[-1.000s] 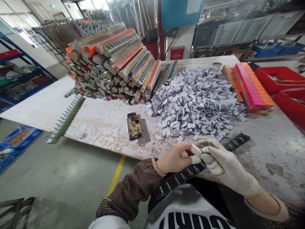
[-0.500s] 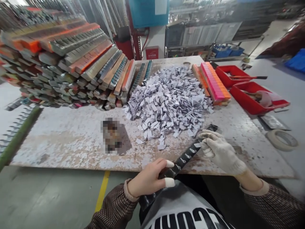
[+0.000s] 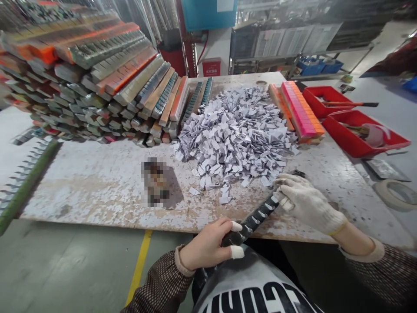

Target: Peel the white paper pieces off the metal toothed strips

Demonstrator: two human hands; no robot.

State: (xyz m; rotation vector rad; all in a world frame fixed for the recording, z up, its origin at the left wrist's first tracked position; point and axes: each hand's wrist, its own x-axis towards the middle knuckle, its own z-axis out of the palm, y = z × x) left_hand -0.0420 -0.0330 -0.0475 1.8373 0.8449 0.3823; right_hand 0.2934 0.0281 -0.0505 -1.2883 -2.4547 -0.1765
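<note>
My left hand (image 3: pixel 208 245), with white covers on its thumb and a fingertip, is closed round the lower part of a dark bar (image 3: pixel 252 216) set with a row of small metal prongs. The bar slants from my lap up over the table's front edge. Near its upper end, my right hand (image 3: pixel 308 205), in a white knit glove, pinches a small white folded piece (image 3: pixel 275 198) against the bar. The gloved fingers partly hide that piece. Just beyond the bar lies a big heap of similar white pieces (image 3: pixel 237 139).
Many wrapped bars (image 3: pixel 130 82) are stacked at the back left. Pink and orange strips (image 3: pixel 301 111) lie right of the heap, near red bins (image 3: pixel 365 134) and a tape roll (image 3: pixel 395 193). A blurred-out object (image 3: pixel 156 180) stands on the worn table (image 3: pixel 97 187).
The view has shifted slightly, so most things sit a little further right. My left hand keeps its hold on the bar; my right hand stays pinched at its upper part.
</note>
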